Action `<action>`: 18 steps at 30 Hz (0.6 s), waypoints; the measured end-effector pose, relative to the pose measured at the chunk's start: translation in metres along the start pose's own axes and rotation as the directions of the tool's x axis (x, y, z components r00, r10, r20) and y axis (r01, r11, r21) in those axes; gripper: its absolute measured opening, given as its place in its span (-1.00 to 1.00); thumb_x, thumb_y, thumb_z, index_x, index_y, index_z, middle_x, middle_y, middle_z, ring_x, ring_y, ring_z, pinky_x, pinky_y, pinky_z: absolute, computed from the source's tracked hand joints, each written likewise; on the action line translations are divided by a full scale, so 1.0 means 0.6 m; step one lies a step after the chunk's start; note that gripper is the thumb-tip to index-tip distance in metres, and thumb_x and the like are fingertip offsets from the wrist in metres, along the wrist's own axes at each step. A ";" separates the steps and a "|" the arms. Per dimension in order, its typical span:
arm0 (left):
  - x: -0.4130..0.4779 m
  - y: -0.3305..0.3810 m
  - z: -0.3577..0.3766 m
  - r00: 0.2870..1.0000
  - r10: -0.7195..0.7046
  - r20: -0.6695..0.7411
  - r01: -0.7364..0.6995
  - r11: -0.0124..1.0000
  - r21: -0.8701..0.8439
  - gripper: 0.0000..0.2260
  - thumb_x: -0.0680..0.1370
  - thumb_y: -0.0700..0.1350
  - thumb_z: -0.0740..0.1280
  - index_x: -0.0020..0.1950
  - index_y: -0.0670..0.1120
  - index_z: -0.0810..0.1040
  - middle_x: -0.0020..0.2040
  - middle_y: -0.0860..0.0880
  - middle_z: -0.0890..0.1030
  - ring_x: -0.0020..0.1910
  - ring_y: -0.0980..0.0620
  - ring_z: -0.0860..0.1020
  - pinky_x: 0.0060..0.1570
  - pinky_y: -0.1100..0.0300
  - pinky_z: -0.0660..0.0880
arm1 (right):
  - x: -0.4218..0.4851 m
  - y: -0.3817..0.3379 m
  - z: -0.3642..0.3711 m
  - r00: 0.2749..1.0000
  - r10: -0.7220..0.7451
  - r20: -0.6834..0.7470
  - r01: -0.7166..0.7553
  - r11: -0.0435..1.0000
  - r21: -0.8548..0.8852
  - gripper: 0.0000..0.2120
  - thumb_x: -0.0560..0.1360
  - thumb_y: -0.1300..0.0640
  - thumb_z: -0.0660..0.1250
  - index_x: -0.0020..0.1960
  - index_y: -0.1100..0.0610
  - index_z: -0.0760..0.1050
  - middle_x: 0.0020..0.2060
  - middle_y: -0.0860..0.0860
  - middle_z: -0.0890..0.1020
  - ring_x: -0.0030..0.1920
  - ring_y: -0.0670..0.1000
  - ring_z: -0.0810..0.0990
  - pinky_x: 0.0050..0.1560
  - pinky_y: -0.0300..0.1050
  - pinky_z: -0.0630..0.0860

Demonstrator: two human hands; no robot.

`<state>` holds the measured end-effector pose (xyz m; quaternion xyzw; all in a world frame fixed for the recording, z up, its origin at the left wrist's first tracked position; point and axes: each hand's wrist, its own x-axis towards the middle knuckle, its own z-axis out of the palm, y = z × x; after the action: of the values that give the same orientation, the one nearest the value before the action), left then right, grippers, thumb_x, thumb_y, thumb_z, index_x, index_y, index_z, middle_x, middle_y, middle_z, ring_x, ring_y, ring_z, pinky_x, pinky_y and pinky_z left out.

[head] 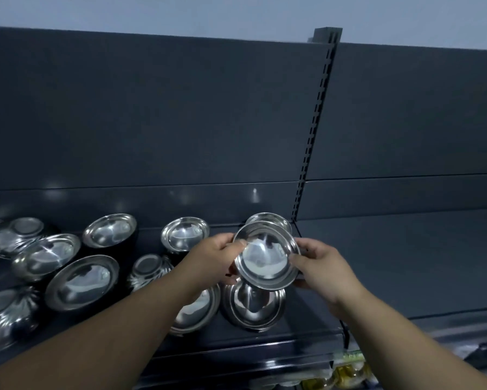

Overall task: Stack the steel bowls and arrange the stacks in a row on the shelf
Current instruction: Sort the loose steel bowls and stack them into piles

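So the shallow steel bowl (266, 256) is up off the shelf (307, 313), held between both hands at the right end of the pile, tipped so its shiny inside faces the camera. The left hand (208, 260) grips the left rim, with its thumb (240, 243) hooked over the edge and the fingers (231, 278) curled underneath. The right hand (321, 266) pinches the right rim the same way, so both sets of fingers are clamped on that one bowl.

Just behind it, against the back of the shelf, sits another bowl (276, 219), half hidden. I can't tell if that one's a stack. Right under the held one is a front bowl (253, 308), open side up. Just beside it to the left is a wider bowl (200, 308) that's partly covered by the left forearm.

Further left it's a loose scatter:
- Two upright bowls along the back, a middle one (184, 233) and a left one (110, 230).
- A ribbed bowl (149, 270) flipped upside down between the rows.
- A big flat dish (82, 281) with a tilted bowl (46, 256) just behind it.
- Two more upside-down ones at the far left, one at the back (17, 235) and one at the front (6, 313).

Behind everything is the dark grey back panel (180, 108), with a slotted upright (315, 122) running up it near the right hand. Down below the shelf edge there are some yellowish packets (346, 372), too blurry to read.
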<state>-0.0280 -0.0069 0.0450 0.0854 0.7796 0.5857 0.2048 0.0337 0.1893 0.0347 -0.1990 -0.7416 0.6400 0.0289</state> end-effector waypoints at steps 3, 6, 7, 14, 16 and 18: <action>-0.011 -0.012 -0.017 1.000 -0.024 -0.007 0.024 1.000 -0.006 -0.83 0.60 -0.07 0.27 0.17 0.02 0.57 -0.39 0.13 0.60 -0.41 0.17 0.56 -0.28 0.21 0.58 | 0.000 0.007 0.018 1.000 -0.019 -0.011 0.018 0.998 -0.058 -0.83 0.56 0.13 0.36 0.13 0.02 0.64 -0.09 -0.06 0.73 -0.09 -0.03 0.72 0.03 -0.02 0.65; -0.020 -0.033 -0.016 0.999 -0.041 -0.026 0.044 0.988 0.148 -0.79 0.60 -0.08 0.26 0.20 -0.02 0.57 -0.20 0.06 0.62 -0.30 0.11 0.60 -0.34 0.27 0.56 | -0.011 0.015 0.018 0.998 -0.048 -0.044 0.036 0.971 -0.238 -0.79 0.55 0.02 0.37 0.16 0.00 0.62 -0.08 -0.18 0.68 -0.06 -0.19 0.62 0.08 -0.20 0.51; -0.021 -0.041 -0.011 0.999 -0.029 -0.030 0.035 0.980 0.198 -0.79 0.60 -0.07 0.26 0.19 -0.03 0.58 -0.15 0.04 0.64 -0.25 0.07 0.63 -0.33 0.25 0.58 | -0.014 0.020 0.018 0.999 -0.034 -0.039 0.022 0.961 -0.274 -0.75 0.55 0.02 0.36 0.22 0.02 0.60 -0.02 -0.16 0.67 -0.03 -0.19 0.61 0.11 -0.19 0.50; -0.014 -0.066 0.008 0.969 0.234 -0.084 -0.142 0.800 0.583 -0.73 0.61 -0.05 0.23 -0.27 -0.11 0.47 -0.34 0.02 0.46 -0.36 0.09 0.41 -0.38 0.33 0.31 | -0.024 0.055 0.028 0.993 0.081 0.089 -0.037 0.910 -0.412 -0.71 0.57 0.05 0.32 0.29 -0.09 0.54 -0.02 -0.16 0.68 -0.07 -0.14 0.64 -0.07 -0.22 0.58; -0.006 -0.075 0.005 0.961 0.268 -0.066 -0.159 0.734 0.660 -0.76 0.60 -0.03 0.24 -0.10 -0.16 0.59 -0.14 -0.02 0.53 -0.17 0.06 0.48 -0.13 0.28 0.39 | -0.024 0.060 0.031 0.990 0.099 0.097 -0.056 0.924 -0.379 -0.72 0.59 0.13 0.28 0.27 -0.08 0.53 -0.04 -0.13 0.69 -0.24 -0.11 0.65 -0.28 -0.21 0.60; 0.001 -0.087 -0.005 0.969 0.243 -0.041 -0.149 0.709 0.689 -0.69 0.59 0.05 0.25 0.19 -0.10 0.60 0.14 -0.01 0.54 0.09 0.06 0.50 0.16 0.23 0.41 | -0.021 0.062 0.034 0.990 0.111 0.090 -0.073 0.935 -0.347 -0.68 0.59 0.21 0.26 0.29 -0.05 0.52 0.02 -0.14 0.68 -0.30 -0.10 0.64 -0.32 -0.17 0.62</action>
<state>-0.0242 -0.0248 -0.0042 0.1988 0.9375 0.2820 0.0451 0.0488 0.1699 -0.0023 -0.2007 -0.8320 0.5116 -0.0763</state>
